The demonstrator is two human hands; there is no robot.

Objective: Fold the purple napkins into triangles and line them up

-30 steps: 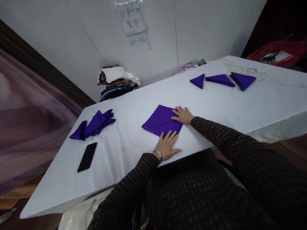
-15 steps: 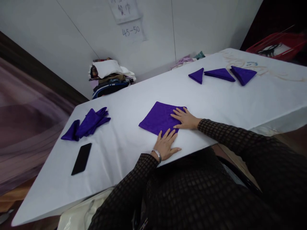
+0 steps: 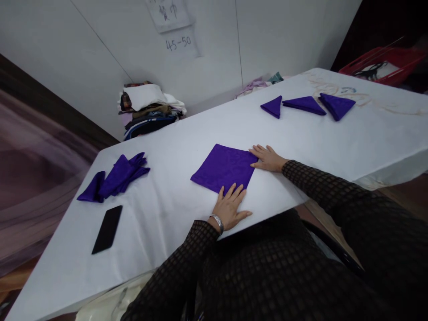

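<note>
A purple napkin (image 3: 222, 167) lies flat as a square on the white table (image 3: 301, 138). My left hand (image 3: 230, 206) lies flat at its near corner, fingers spread, fingertips on the cloth, a silver bracelet at the wrist. My right hand (image 3: 269, 158) rests flat at the napkin's right corner, fingers stretched out and touching the edge. Both hands hold nothing.
Three purple napkins folded into triangles (image 3: 306, 105) lie at the far right. A heap of loose purple napkins (image 3: 113, 178) and a black phone (image 3: 107, 228) lie at the left. A pile of folded cloths (image 3: 149, 109) stands by the wall; a red basket (image 3: 384, 67) sits at the far right.
My right hand has slid from on top of the napkin rightward to its right corner. The left hand has stayed at the near corner. The view has shifted slightly.
</note>
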